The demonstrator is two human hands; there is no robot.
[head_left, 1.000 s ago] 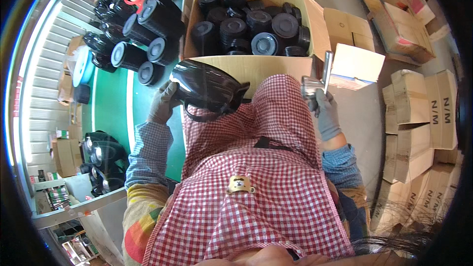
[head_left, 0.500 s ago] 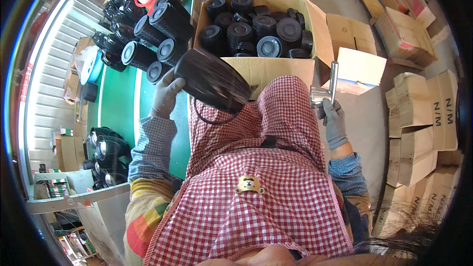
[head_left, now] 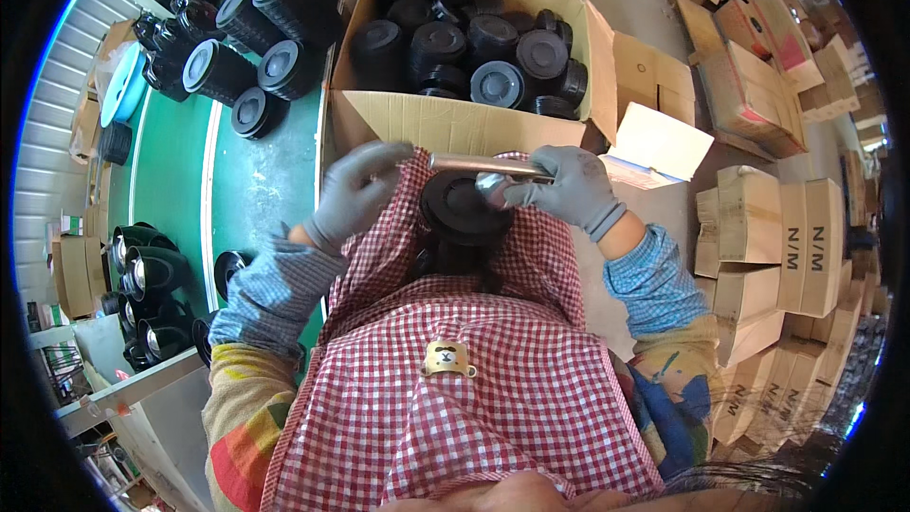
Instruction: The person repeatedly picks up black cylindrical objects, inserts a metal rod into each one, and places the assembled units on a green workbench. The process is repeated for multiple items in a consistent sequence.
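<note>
A black tapered housing with a round, disc-like top (head_left: 466,213) stands between my knees, over the red checked apron (head_left: 455,322). My right hand (head_left: 576,188), in a grey glove, grips a shiny metal tool (head_left: 479,165) made of a straight rod and a short round piece. The rod lies across above the black disc, and the round piece is at the disc's right edge; whether they touch I cannot tell. My left hand (head_left: 358,192), also gloved, is held beside the housing with fingers stretched out, close to the rod's free end and holding nothing.
Ahead, an open cardboard box (head_left: 455,123) holds many black round lids. Stacks of black lids (head_left: 220,71) and black housings (head_left: 152,270) stand on the green table (head_left: 175,171) to the left. Cardboard boxes (head_left: 754,218) are piled at the right.
The black housing went from my left hand down between my knees, disc side up. My left hand let go of it. My right hand brought the metal tool in from the right, over the disc.
</note>
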